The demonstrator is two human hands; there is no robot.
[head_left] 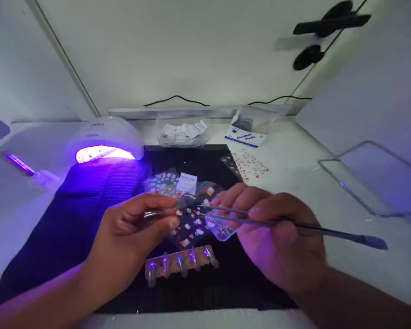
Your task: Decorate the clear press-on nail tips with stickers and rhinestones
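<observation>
Right-hand grip is closed around tweezers, tips pointed left. A sticker sheet is pinched by the left hand.

I can read "Alcohol Pads" in blue on the white box, with a CE mark, and "Alcohol Pad" on the packet; lettering on the lamp seems too blurred to trust.

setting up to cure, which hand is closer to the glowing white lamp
Left. The left hand is on the near side of the lamp, slightly to its right; the right hand is farther off, well to the right.
</observation>
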